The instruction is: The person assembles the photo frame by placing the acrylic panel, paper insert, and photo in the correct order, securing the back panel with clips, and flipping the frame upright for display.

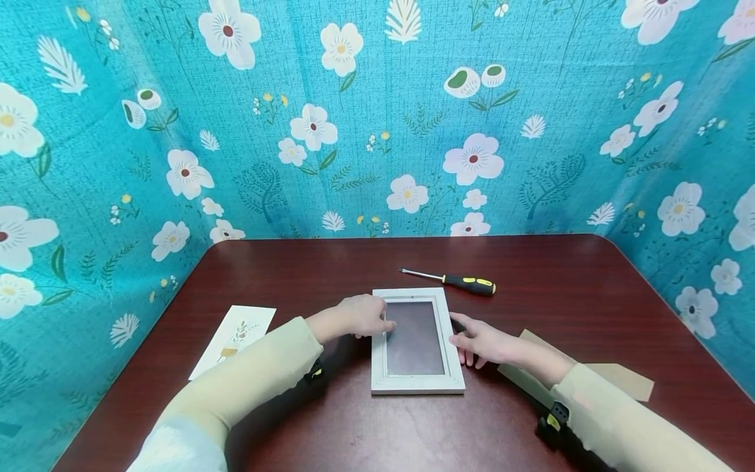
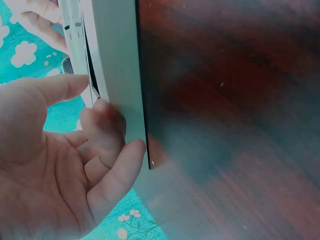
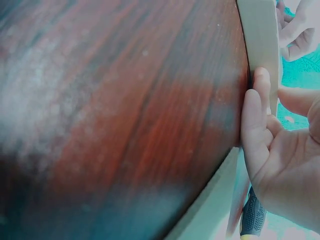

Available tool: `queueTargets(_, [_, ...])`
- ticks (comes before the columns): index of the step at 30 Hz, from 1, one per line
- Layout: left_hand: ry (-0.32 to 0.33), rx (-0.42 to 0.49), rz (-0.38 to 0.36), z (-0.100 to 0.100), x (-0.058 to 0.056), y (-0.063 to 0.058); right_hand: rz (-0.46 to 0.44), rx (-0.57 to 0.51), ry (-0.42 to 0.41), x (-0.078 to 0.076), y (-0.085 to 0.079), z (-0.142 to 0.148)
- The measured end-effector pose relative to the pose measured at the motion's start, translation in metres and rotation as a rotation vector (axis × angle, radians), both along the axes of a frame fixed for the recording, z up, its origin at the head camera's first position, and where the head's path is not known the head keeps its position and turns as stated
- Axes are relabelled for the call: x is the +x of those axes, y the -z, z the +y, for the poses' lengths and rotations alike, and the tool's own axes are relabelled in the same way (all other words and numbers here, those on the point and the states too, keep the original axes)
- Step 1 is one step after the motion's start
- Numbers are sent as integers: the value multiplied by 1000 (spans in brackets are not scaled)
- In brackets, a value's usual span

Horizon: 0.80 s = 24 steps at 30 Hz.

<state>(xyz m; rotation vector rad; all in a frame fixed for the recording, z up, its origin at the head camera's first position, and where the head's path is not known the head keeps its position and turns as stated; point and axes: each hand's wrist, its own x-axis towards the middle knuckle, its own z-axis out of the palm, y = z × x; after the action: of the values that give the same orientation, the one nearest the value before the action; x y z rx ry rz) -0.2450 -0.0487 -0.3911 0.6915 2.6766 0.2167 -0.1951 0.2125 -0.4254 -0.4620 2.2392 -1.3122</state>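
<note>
A white picture frame point(image 1: 417, 385) lies on the table in the middle of the head view, with a grey-looking pane point(image 1: 413, 337) inside its border. My left hand point(image 1: 364, 316) grips the frame's left side. In the left wrist view its thumb point(image 2: 70, 88) reaches over the inner edge and its curled fingers point(image 2: 117, 172) are at the outer side. My right hand point(image 1: 480, 341) rests against the frame's right side. Fairly straight fingers point(image 3: 256, 112) of that hand lie along the outer side in the right wrist view, its thumb point(image 3: 297, 100) near the top edge.
Behind the frame lies a flathead screwdriver point(image 1: 468, 283) with a black and yellow handle. A white card point(image 1: 236, 337) printed with a potted plant is at the left. Tan board point(image 1: 622, 379) shows under my right forearm. A blue floral cloth point(image 1: 377, 144) hangs beyond the table point(image 1: 318, 262).
</note>
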Motion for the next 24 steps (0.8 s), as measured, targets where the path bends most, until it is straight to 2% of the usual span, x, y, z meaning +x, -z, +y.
queueTargets(5, [-30,66,-115,-3,-3,-1,-3,-1,1,1,1,-1])
queueTargets(7, [-36,97,-135,-4,-3,-1,-2,-1,3,1,1,-1])
queueTargets(17, [-17,146,-89,-6,1,-1,4,4,6,-1,3,0])
queueTargets(24, [-48,200,-96,-9,4,1,3,21,4,-2,3,0])
